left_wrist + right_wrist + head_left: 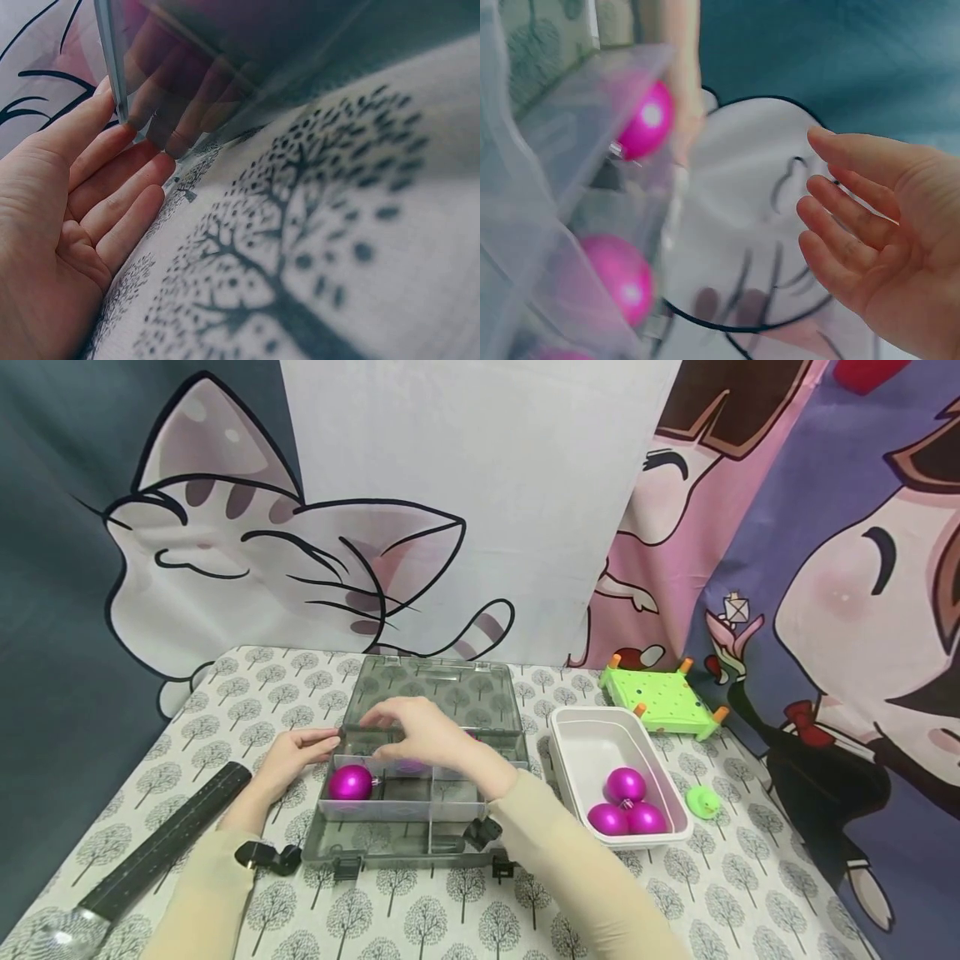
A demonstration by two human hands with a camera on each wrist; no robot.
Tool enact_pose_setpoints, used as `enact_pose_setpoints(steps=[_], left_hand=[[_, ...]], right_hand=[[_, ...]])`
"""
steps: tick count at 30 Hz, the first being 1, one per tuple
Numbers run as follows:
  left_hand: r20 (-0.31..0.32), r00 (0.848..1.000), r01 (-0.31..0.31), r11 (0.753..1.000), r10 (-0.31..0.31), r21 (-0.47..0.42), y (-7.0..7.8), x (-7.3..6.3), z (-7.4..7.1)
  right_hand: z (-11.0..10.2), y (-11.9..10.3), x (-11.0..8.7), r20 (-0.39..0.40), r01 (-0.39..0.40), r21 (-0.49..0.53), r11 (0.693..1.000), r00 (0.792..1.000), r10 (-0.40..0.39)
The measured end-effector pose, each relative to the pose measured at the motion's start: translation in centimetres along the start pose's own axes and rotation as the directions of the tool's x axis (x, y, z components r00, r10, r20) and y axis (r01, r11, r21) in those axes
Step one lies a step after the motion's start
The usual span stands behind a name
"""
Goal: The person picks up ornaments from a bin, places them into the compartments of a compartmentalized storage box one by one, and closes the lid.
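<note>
A clear, grey-tinted divided box [330, 839] lies on the patterned cloth with its lid [442, 689] folded back. One magenta bauble [350, 782] sits in its left middle compartment; another bauble [619, 277] shows behind a divider in the right wrist view. My left hand [296, 760] touches the box's left side, its fingers extended against the wall and the thumb at the rim. Above the box hovers my right hand [427, 731], fingers spread and slightly bent, holding nothing. It partly hides the compartments beneath.
Right of the box, a white basket [566, 752] holds three magenta baubles [626, 785]. Beyond it are an upturned green toy table [656, 697] with orange legs and a green toy duck [702, 802]. A dark tube [168, 839] with a clear end lies at left.
</note>
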State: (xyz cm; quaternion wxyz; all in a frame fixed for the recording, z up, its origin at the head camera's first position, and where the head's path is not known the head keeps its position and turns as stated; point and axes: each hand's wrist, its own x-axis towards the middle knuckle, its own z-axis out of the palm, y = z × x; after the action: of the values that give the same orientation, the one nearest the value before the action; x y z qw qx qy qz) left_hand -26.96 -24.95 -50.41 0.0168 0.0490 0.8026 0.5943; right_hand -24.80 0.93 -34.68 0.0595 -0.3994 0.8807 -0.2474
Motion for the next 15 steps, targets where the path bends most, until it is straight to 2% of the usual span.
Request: enact_pose_setpoints(steps=[8, 12, 15], left_hand=[[0.003, 1.000, 0.011, 1.000, -0.011, 0.015, -0.1, 0.1, 0.0], [0.003, 1.000, 0.014, 1.000, -0.014, 0.016, -0.1, 0.1, -0.1], [0.002, 1.000, 0.014, 1.000, -0.014, 0.008, -0.2, 0.1, 0.0]], right_hand=[[-5.0, 0.8, -3.3, -0.135, 0.024, 0.007, 1.000, 0.991, -0.023], [-7.1, 2.5, -5.2, -0.217, 0.017, 0.005, 1.000, 0.976, -0.015], [-8.4, 4.1, -6.7, -0.260, -0.018, -0.001, 1.000, 0.965, 0.017]])
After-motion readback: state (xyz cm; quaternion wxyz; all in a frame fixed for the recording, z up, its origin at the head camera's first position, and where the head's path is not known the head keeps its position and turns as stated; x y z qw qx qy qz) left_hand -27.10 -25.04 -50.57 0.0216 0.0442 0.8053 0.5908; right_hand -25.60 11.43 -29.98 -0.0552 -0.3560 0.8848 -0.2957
